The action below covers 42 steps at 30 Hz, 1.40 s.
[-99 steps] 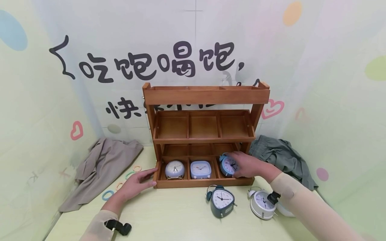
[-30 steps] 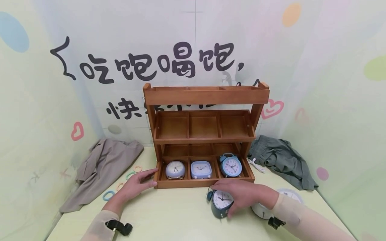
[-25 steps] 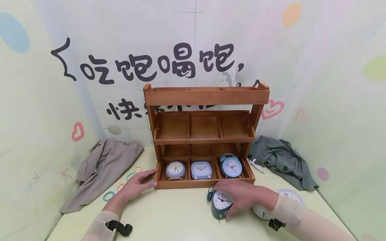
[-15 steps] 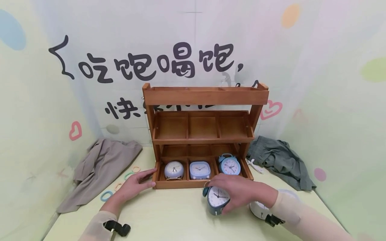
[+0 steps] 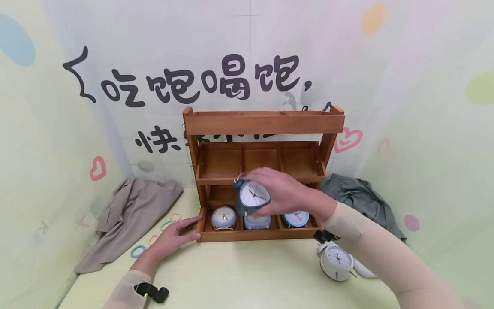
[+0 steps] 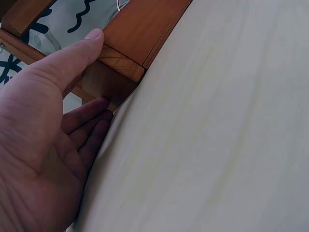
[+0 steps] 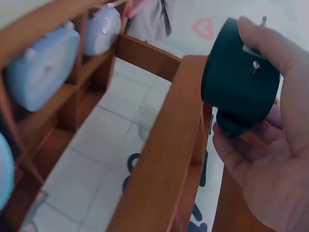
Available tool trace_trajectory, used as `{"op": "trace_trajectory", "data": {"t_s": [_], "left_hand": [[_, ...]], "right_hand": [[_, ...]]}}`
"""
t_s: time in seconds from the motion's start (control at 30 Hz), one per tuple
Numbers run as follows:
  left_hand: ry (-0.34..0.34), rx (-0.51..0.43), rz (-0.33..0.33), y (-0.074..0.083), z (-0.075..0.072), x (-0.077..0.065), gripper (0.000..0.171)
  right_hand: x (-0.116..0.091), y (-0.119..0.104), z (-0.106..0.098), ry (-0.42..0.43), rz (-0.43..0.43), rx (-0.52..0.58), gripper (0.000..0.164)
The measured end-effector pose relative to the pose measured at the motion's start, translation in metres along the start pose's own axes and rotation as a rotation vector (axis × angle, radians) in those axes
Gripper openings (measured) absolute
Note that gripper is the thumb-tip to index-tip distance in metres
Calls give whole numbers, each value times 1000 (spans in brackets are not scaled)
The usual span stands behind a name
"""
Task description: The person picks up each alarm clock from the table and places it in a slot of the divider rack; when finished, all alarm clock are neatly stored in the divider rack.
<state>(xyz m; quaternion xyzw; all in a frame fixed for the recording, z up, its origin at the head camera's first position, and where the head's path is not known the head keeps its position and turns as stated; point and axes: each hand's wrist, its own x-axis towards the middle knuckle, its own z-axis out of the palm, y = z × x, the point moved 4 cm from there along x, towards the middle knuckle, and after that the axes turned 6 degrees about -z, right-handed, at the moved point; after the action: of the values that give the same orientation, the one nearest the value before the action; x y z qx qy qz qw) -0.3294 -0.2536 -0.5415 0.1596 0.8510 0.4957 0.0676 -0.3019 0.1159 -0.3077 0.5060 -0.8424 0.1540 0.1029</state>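
My right hand [image 5: 279, 191] grips a dark green rounded-triangle alarm clock [image 5: 252, 197], raised in front of the wooden shelf [image 5: 264, 124] at about the lower edge of its middle tier. In the right wrist view, the thumb lies along the back of the clock [image 7: 239, 79] and the fingers curl near its bell. My left hand [image 5: 173, 238] rests at the shelf's lower left end with fingers relaxed. The left wrist view has its thumb at the corner of the front rail [image 6: 140, 38]. A lilac round clock [image 5: 224, 218], a lilac square clock [image 5: 257, 222] and a blue clock [image 5: 296, 219] fill the bottom tier.
A white twin-bell clock [image 5: 337, 262] stands on the table [image 5: 231, 274] at right, another white thing [image 5: 364, 269] partly behind the sleeve. Grey-brown cloth [image 5: 135, 214] and several coloured rings [image 5: 137, 251] lie left, dark green cloth [image 5: 360, 206] right. The upper tiers hold nothing visible.
My right hand let go of the blue clock in the bottom tier, took hold of the dark green clock on the table and lifted it up and leftward. My left hand has stayed put.
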Motion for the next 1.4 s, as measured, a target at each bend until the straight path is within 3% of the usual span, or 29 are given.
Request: {"op": "trace_trajectory", "data": {"t_s": [0.2,0.37,0.5,0.67,1.07,1.4], "left_hand": [[0,0,-3,-1,1,-1,62],[7,13,-3,1,1,0,63],[16,28,1,2,1,1,64],[15,22,-8,2,1,1,64],[15,21,-23,4,2,0,65],[18,11,-26,2,1,1,65]], "right_hand": [[43,8,-9,81,46,-89,95],[73,17,-13,136,134,-130,98],[93,22,-14,176,192,-151,100],[112,27,-5,203,204,-192,101],[133,37,23,123,201,-442,101],[139,37,29,75,209,-490,102]]}}
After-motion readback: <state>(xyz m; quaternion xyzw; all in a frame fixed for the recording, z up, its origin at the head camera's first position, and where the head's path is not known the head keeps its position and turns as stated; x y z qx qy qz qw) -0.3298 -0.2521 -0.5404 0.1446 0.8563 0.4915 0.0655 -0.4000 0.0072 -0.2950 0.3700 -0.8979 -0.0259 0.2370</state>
